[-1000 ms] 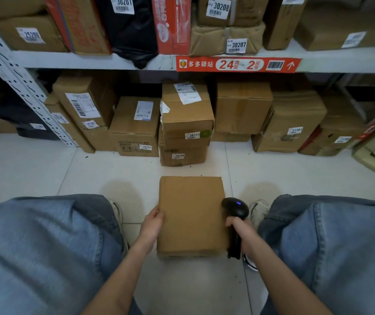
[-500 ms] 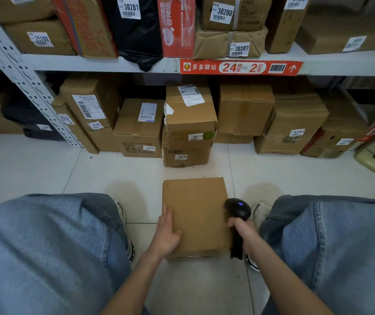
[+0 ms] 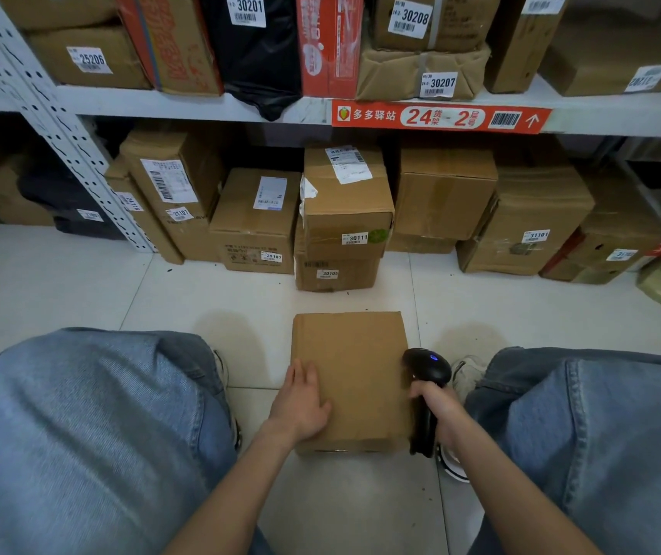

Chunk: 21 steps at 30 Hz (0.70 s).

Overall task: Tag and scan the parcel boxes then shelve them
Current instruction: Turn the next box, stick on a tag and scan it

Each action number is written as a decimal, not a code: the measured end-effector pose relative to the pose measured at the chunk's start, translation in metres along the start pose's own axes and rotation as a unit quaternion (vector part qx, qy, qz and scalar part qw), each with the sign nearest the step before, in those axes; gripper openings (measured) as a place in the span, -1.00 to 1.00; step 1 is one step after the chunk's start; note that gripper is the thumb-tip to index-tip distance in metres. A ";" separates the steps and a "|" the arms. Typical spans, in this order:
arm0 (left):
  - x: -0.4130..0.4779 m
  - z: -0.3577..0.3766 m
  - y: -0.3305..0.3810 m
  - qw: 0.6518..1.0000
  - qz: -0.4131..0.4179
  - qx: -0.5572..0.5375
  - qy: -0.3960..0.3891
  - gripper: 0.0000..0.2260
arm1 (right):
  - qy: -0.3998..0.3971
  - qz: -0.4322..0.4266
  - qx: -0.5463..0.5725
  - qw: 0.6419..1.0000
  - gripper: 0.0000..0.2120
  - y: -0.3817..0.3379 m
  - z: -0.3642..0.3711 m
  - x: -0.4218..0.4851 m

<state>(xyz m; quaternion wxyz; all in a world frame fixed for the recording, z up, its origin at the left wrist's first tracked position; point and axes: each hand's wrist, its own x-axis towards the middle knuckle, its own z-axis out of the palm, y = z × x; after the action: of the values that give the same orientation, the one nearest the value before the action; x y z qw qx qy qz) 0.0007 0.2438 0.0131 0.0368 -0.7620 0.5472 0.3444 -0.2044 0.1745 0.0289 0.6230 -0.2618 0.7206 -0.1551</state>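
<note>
A plain brown parcel box (image 3: 355, 366) lies flat on the white tiled floor between my knees; its top face shows no label. My left hand (image 3: 301, 402) rests flat on the box's left side, fingers straight. My right hand (image 3: 437, 410) grips the handle of a black barcode scanner (image 3: 427, 370) at the box's right edge; a blue light glows on its head. The scanner's handle is partly hidden by my fingers.
A white metal shelf (image 3: 201, 104) with a red label strip (image 3: 441, 118) holds numbered parcels. Under it, cardboard boxes (image 3: 345, 218) stand on the floor close ahead of the parcel. My denim-clad knees (image 3: 92, 426) flank both sides. Bare tiles (image 3: 60, 282) lie at the left.
My left hand moved from the box's left edge onto its top and now lies flat there. The view came slightly closer. The right hand and scanner stayed put.
</note>
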 end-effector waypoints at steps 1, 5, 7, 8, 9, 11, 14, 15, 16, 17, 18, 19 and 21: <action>0.000 0.000 0.001 1.000 -0.005 0.004 -0.010 -0.29 | 0.000 0.000 -0.003 1.000 -0.90 0.001 0.000 0.002; 0.001 -0.001 0.003 0.999 -0.022 -0.004 -0.030 -0.27 | 0.003 0.001 0.005 1.000 -0.80 0.004 -0.004 0.009; 0.001 -0.001 0.005 0.999 -0.027 0.005 -0.037 -0.26 | -0.002 0.004 0.017 1.000 -0.74 0.004 -0.006 0.011; 0.002 0.000 0.006 0.999 -0.032 0.010 -0.039 -0.25 | -0.002 0.003 0.023 1.000 -0.71 0.004 -0.006 0.012; 0.002 0.002 0.007 0.998 -0.038 0.015 -0.041 -0.23 | -0.003 0.001 0.032 0.999 -0.71 0.004 -0.007 0.014; 0.003 0.005 0.005 0.998 -0.048 0.024 -0.042 -0.20 | -0.012 0.001 0.054 0.998 -0.74 0.002 -0.008 0.015; 0.003 0.004 -0.005 0.997 -0.065 0.015 -0.035 -0.18 | -0.051 0.005 0.078 0.996 -0.69 -0.001 -0.008 0.014; 0.003 0.003 -0.009 0.997 -0.072 0.013 -0.030 -0.18 | -0.066 0.005 0.081 0.994 -0.67 -0.002 -0.009 0.015; 0.003 0.002 -0.015 0.997 -0.078 0.007 -0.025 -0.18 | -0.079 0.004 0.082 0.993 -0.65 -0.003 -0.009 0.016; 0.003 0.001 -0.021 0.996 -0.086 -0.004 -0.023 -0.17 | -0.091 0.003 0.083 0.992 -0.65 -0.004 -0.009 0.017; 0.003 -0.001 -0.026 0.995 -0.095 -0.022 -0.022 -0.17 | -0.096 0.002 0.083 0.992 -0.65 -0.004 -0.009 0.018; 0.004 -0.004 -0.032 0.993 -0.105 -0.045 -0.024 -0.17 | -0.097 0.000 0.084 0.992 -0.65 -0.004 -0.009 0.019; 0.007 -0.011 -0.042 0.986 -0.128 -0.101 -0.031 -0.17 | -0.086 0.002 0.090 0.992 -0.64 -0.003 -0.008 0.022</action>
<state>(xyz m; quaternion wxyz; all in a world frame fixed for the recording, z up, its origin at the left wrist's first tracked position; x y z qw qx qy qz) 0.0433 0.2498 0.0037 0.0201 -0.8146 0.4057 0.4141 -0.2133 0.1583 0.0140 0.7042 -0.2159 0.6476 -0.1951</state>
